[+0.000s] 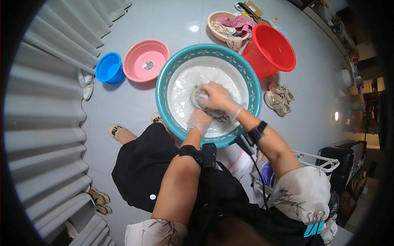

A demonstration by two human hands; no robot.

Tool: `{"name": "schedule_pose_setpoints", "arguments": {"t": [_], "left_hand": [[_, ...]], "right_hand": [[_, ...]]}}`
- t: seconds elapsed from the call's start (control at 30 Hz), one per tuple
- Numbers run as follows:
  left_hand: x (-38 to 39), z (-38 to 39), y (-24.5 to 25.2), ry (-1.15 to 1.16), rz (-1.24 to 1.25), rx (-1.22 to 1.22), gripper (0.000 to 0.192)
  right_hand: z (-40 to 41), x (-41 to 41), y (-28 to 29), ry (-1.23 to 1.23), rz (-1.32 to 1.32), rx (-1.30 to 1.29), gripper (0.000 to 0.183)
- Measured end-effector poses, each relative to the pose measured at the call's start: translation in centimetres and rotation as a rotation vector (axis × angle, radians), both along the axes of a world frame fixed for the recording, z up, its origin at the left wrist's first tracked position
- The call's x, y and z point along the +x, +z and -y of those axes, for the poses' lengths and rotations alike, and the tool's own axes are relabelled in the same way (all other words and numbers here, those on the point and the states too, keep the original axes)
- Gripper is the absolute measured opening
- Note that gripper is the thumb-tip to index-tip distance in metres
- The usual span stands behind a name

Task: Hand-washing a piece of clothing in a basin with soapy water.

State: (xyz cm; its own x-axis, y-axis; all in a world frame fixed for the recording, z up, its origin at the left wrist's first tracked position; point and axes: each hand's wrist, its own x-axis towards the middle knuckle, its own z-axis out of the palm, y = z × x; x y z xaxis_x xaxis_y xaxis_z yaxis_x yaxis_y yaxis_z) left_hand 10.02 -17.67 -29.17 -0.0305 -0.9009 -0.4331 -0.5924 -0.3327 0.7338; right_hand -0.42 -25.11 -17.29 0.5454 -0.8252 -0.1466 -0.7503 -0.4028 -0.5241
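Observation:
A wet greyish cloth (222, 116) is bunched in the soapy water of a large teal-rimmed basin (163, 101) with a white inside. My right hand (217, 97), in a clear disposable glove, grips the cloth from above, its fingers curled over a pale fold with suds on it. Just below and to the left, my left hand (200, 120), gloved the same way, holds the cloth's near edge. Its fingertips are hidden by the cloth and water. The right hand is slightly blurred.
Beyond the basin stand a red bucket (260, 58), a pale tub (212, 29) of clothes, a pink basin (132, 66) and a small blue bucket (110, 69). Sneakers (278, 100) lie at the right. A white curtain (49, 123) hangs left; a white-framed cart (323, 161) is close on the right.

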Motion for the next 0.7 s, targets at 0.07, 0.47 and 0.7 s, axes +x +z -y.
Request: {"name": "schedule_pose_setpoints", "arguments": {"t": [0.07,0.47,0.7], "left_hand": [[0.7,-0.6,-1.2,-0.124,0.051,0.089,0.063],[0.2,-0.3,-1.2,-0.092,0.202,0.127,0.067],[-0.8,-0.5,8.0,0.082,0.181,0.217,0.063]], "right_hand": [[-3.3,0.2,2.5,0.032,-0.019,-0.075,0.035],[-5.3,-0.7,-1.8,0.005,-0.124,-0.27,0.039],[0.6,0.5,-3.8,-0.061,-0.33,-0.101,0.042]]}}
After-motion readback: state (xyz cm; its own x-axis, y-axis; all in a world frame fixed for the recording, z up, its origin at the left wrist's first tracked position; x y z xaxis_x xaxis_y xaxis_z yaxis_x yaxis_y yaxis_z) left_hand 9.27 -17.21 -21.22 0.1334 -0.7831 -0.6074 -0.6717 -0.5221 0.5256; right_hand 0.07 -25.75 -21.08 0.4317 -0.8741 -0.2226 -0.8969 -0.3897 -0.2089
